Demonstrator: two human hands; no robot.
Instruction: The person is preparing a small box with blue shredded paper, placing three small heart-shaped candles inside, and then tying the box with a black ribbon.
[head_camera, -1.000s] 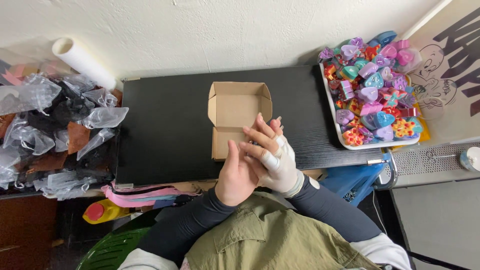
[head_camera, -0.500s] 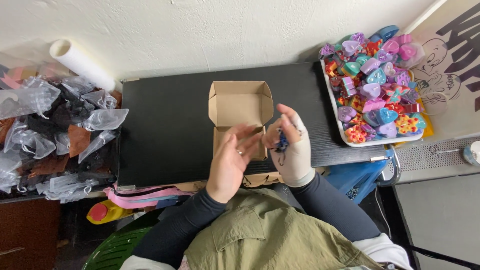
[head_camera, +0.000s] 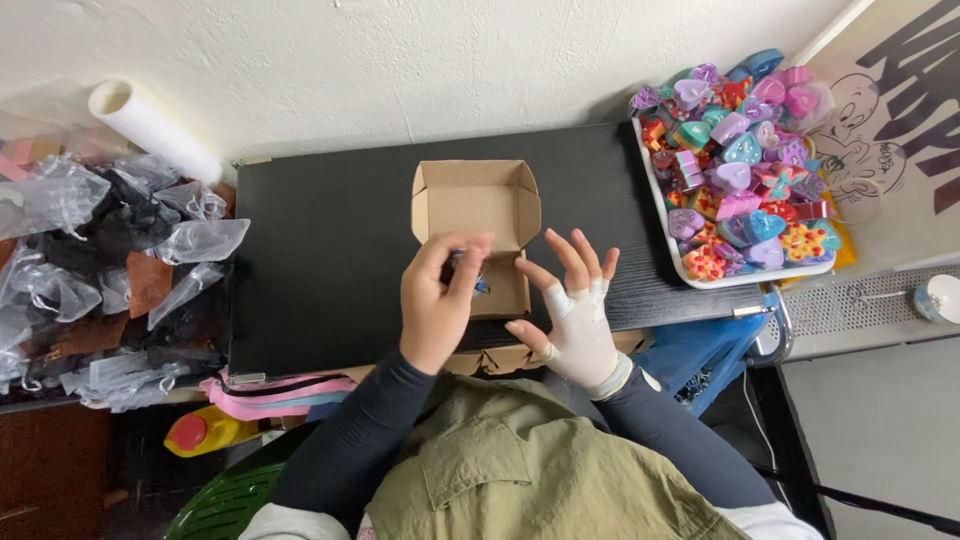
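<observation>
Small dark blue object (head_camera: 470, 272), partly hidden by fingers, sits pinched in the left hand (head_camera: 437, 305) just over the open brown cardboard box (head_camera: 475, 205). At the far left lies a heap of clear gauzy pouches (head_camera: 100, 260), with a white paper roll (head_camera: 152, 128) above it against the wall. The black tabletop (head_camera: 320, 260) carries the box at its middle. The left grip is closed on the object, thumb against fingertips. Just beside it, the right hand (head_camera: 575, 310), in a white fingerless wrap, is spread wide and holds nothing, near the box's front edge. Farthest right, a white tray (head_camera: 690, 275) holds colourful heart-shaped pieces (head_camera: 735, 170).
</observation>
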